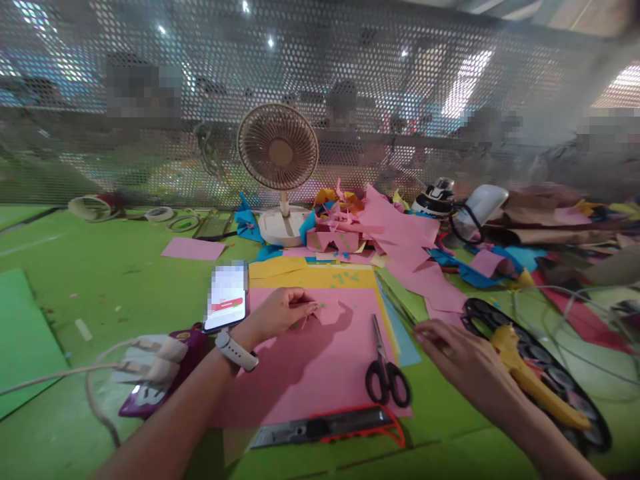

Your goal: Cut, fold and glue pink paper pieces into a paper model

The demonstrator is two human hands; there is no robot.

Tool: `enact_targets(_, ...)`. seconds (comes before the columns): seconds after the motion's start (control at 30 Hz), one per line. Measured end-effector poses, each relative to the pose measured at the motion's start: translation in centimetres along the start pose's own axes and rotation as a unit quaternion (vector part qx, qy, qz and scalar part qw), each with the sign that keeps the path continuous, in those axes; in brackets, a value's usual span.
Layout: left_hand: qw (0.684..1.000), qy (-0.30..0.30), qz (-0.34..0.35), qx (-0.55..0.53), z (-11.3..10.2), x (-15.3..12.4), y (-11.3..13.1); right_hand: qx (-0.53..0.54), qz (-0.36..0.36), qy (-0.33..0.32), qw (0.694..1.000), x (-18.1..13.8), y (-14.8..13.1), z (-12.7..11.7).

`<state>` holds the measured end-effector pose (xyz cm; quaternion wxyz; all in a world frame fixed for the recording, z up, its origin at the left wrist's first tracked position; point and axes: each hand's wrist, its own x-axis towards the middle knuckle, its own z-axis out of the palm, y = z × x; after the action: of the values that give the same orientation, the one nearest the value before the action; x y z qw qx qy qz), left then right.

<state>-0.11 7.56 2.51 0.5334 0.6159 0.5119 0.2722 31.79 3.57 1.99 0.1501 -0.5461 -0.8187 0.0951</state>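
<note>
My left hand, with a white watch on its wrist, is pinched over the pink sheet. At its fingertips is a small pink paper piece, partly hidden by the fingers. To the right, my right hand has its fingers curled together beside a green paper strip. A thin dark shape runs up to those fingertips; I cannot make out what it is. Scissors with black handles lie closed on the sheet's right side. Below them rests a box cutter with a red cord.
A lit phone and a purple power strip with plugs and cables stand left. Behind are a fan and heaped pink paper scraps. At right, a black tray holds a yellow object. A perforated screen closes the back.
</note>
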Motion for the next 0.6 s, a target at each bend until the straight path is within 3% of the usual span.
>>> enact_targets(0.13,1.000,-0.002,0.006,0.006,0.1,-0.1,0.2,-0.153,0.045,-0.017,0.987,3.0,0.7,0.9)
enact_targets(0.2,1.000,-0.005,0.014,0.007,0.2,-0.2,0.2,-0.178,0.053,-0.043,0.982,3.5,1.4,1.3)
enact_targets(0.3,1.000,-0.005,0.019,0.005,0.2,-0.3,0.0,-0.159,0.055,-0.065,0.984,3.6,2.5,1.6)
enact_targets(0.47,1.000,-0.010,0.013,-0.007,0.3,-0.3,-0.3,-0.058,0.123,-0.065,0.989,3.3,4.8,1.4)
enact_targets(0.6,1.000,-0.008,0.024,0.011,0.3,-0.3,-0.6,-0.038,0.118,-0.045,0.991,3.1,4.8,1.7)
